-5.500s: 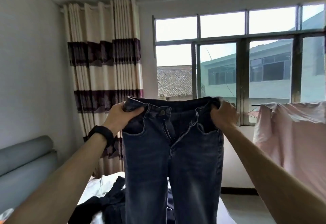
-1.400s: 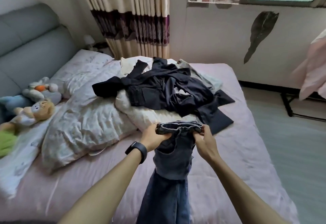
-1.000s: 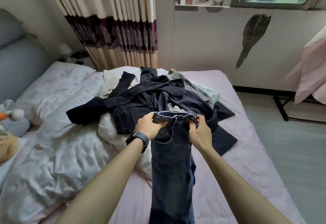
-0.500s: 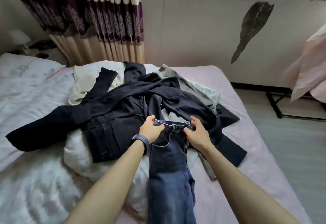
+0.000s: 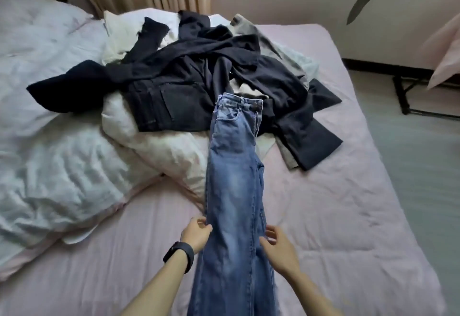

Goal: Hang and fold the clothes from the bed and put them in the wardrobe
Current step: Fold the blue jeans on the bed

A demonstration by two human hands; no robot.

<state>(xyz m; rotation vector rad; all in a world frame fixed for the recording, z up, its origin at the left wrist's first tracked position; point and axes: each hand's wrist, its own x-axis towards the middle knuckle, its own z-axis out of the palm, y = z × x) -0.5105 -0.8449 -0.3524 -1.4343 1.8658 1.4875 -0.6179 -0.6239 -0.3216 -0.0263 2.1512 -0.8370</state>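
The blue jeans [image 5: 234,191] lie lengthwise on the pink bed [image 5: 336,216], folded leg over leg. Their waistband rests at the far end on the pile of dark clothes [image 5: 189,84]. At about knee height, my left hand [image 5: 196,235], with a black watch on the wrist, pinches the left edge of the jeans with curled fingers. My right hand [image 5: 278,246] sits at the right edge with its fingers loosely spread, touching the fabric. The lower legs of the jeans run out of view at the bottom.
A white quilt [image 5: 49,146] and a pillow [image 5: 159,146] cover the left half of the bed. Light garments [image 5: 293,64] show under the dark pile. A black rack foot [image 5: 418,106] and pink cloth [image 5: 448,54] stand on the floor at the right.
Both hands let go of the waistband, which now lies on the clothes pile. They slid down toward me to the knee area. The jeans now lie stretched flat on the bed.
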